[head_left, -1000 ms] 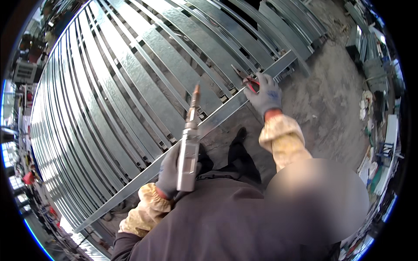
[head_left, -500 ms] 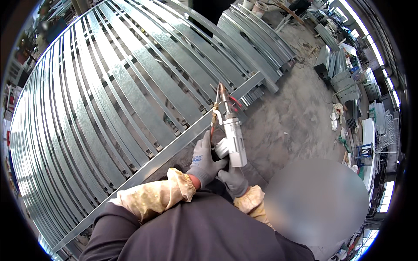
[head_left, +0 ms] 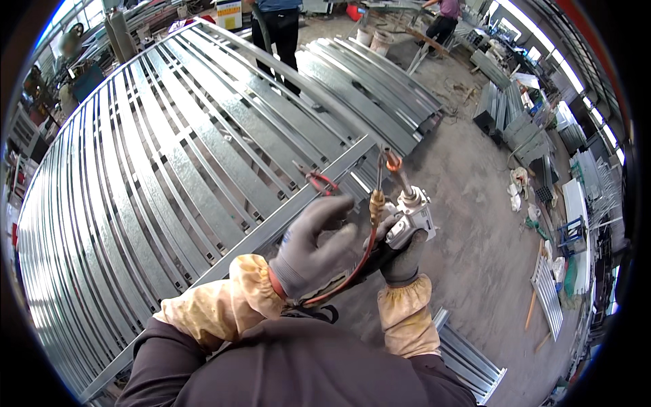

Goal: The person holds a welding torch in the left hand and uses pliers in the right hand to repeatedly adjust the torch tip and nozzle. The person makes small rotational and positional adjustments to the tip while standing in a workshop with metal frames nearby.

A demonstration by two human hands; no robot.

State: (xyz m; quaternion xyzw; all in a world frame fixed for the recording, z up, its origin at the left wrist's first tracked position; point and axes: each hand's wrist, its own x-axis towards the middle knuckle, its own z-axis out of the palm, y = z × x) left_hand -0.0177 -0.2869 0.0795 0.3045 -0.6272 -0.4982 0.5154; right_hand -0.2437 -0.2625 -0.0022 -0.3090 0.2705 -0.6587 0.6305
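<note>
My right hand [head_left: 403,263], in a grey glove, is closed around the grip of a white handheld welding gun [head_left: 411,216]. Its copper nozzle [head_left: 393,161] points away from me, beside the corner of a slatted metal frame [head_left: 258,239]. A reddish-brown hose [head_left: 365,261] with a brass fitting [head_left: 377,205] runs along the gun's left side. Left of it, my gloved left hand [head_left: 312,247] is raised with fingers curved and apart, holding nothing. Just beyond its fingertips, a red-handled clamp or pliers [head_left: 320,182] rests at the frame's edge.
Metal channels [head_left: 369,88] lie stacked beyond the frame, with a person in dark trousers [head_left: 278,41] standing near them. Another person [head_left: 444,24] is farther back. More metal profiles [head_left: 522,122] lie to the right; a slatted piece [head_left: 471,359] is near my right side.
My left hand has come away from the gun and opened. The right hand has moved forward and right with the gun, which has turned. My view has tilted up, showing people behind.
</note>
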